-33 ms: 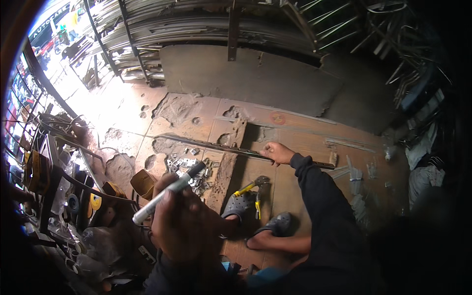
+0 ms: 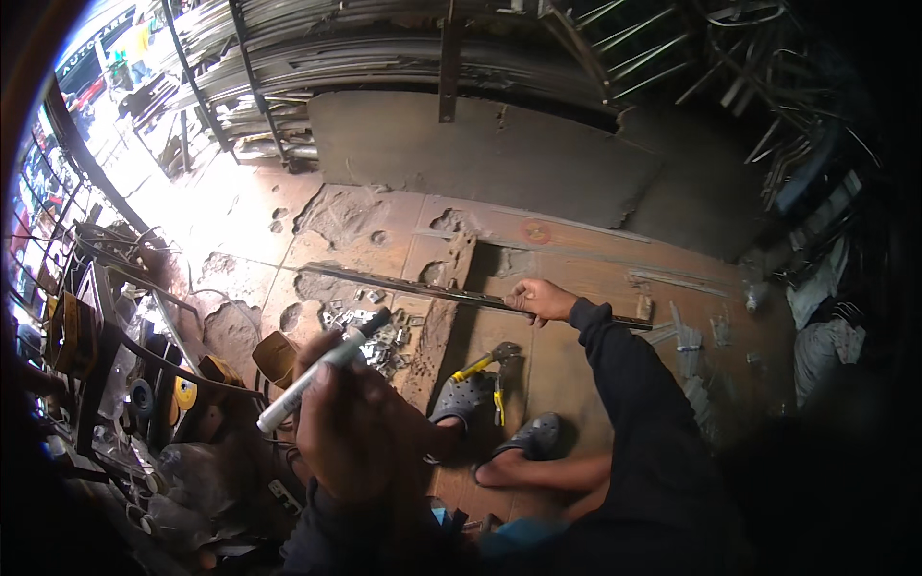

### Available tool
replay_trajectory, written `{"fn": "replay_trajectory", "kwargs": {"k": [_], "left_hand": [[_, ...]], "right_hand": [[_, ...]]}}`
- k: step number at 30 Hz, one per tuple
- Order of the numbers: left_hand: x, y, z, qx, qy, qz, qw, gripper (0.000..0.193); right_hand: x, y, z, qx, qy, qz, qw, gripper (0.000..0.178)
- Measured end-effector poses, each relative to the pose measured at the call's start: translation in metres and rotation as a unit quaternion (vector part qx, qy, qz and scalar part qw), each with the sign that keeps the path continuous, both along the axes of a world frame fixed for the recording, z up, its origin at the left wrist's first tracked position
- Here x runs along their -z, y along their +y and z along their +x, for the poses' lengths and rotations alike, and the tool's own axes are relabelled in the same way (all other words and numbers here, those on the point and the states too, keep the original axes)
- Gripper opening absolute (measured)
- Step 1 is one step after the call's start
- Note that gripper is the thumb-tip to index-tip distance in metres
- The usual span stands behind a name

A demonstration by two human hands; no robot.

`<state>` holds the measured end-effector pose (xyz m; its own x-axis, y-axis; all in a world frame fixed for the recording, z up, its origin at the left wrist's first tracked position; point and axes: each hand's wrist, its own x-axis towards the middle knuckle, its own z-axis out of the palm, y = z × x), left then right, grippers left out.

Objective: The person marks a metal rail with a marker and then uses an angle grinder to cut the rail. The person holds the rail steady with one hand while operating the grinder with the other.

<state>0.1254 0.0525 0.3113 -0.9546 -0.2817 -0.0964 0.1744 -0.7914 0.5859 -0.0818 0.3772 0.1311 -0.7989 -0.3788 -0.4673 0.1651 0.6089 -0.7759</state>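
Observation:
A white-grey marker with a black end [image 2: 300,392] is gripped in my left hand [image 2: 341,446], which is raised close to the view, its fingers closed round the barrel. Further off to the right, my right hand [image 2: 540,300] pinches a long, thin dark metal bar [image 2: 403,285] from above. That bar lies across a rough wooden block [image 2: 437,355] and reaches out past both sides of it. Below my right hand, a yellow-handled hand tool [image 2: 473,368] rests by my grey clog [image 2: 461,401]. Small shiny metal pieces [image 2: 392,348] are scattered left of the block.
A cluttered stand with wires, plastic bags and tool parts [image 2: 182,461] fills the lower left. Racks of long metal profiles [image 2: 336,58] run along the back, behind a grey sheet [image 2: 413,144]. Thin strips [image 2: 688,346] lie on the tiled floor at right.
My view has shifted very slightly. Both hands keep hold of the same things, with the marker barely moved.

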Motion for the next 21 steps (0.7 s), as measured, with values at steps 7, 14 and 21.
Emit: {"fn": "replay_trajectory", "kwargs": {"k": [7,14,21], "left_hand": [[-0.017,-0.029,0.023,-0.266,0.146,-0.312,0.9,0.043],[-0.015,-0.082,0.051,-0.3,0.149,-0.629,0.702,0.041],[0.049,-0.124,0.021,-0.177,0.077,-0.71,0.677,0.024]], "right_hand": [[-0.182,0.02,0.125,-0.05,-0.072,-0.046,0.995,0.047],[-0.232,0.047,0.242,-0.129,-0.004,-0.041,0.991,0.038],[-0.193,0.061,0.269,-0.146,-0.227,-0.105,0.957,0.042]]}}
